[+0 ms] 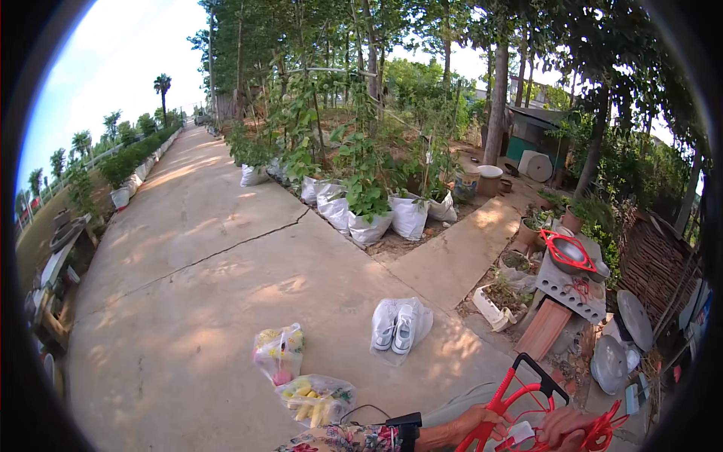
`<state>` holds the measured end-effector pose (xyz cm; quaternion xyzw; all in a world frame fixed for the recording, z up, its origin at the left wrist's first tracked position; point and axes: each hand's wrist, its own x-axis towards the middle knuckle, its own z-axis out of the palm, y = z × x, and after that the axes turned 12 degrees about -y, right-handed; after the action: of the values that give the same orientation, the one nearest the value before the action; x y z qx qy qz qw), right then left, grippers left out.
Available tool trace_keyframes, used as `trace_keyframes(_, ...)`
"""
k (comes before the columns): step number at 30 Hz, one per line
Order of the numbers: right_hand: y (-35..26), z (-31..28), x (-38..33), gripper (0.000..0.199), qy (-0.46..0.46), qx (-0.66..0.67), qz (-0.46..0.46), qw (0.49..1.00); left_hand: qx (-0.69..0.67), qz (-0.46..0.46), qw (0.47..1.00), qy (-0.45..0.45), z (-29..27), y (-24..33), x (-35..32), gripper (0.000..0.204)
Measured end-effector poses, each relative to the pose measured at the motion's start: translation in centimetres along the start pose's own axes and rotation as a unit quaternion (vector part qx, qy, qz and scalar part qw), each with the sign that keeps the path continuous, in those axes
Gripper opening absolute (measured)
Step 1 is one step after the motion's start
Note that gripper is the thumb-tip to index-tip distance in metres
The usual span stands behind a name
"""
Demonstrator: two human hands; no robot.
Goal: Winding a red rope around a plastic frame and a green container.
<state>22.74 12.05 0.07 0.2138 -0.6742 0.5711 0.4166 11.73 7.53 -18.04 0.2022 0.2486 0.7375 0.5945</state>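
At the lower right, a red tubular frame with a black handle bar [544, 377] stands before me; it looks like a folding luggage cart. My left hand [486, 423], below a floral sleeve and a black wristband, is closed around its red tube. My right hand [563, 426] is closed on a bundle of red cord [602, 431] at the lower edge. Between the hands is a small white piece [521, 432], too cut off to name. Left of them, white sneakers [397, 330] sit in a clear plastic bag, near two bags of yellow produce [312, 401] [280, 350].
White sacks with plants [409, 216] line the concrete path [188, 301]. To the right, a concrete block [572, 290] bears a metal basin with a red frame [568, 251]. Nearby are a white planter box [493, 309], a reddish board [544, 330] and grey lids [608, 364].
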Motion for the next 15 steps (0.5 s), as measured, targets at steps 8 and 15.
trace_keyframes(8,-2.8,0.0,-0.7,0.042,0.074,-0.062,-0.083,0.992,0.004,-0.010,1.000,-0.028,-2.8,0.8,0.4,0.032)
trace_keyframes(15,0.5,-6.1,-1.7,0.039,0.096,0.038,0.049,0.993,0.026,-0.010,0.998,-0.056,-4.1,2.1,-0.4,0.029)
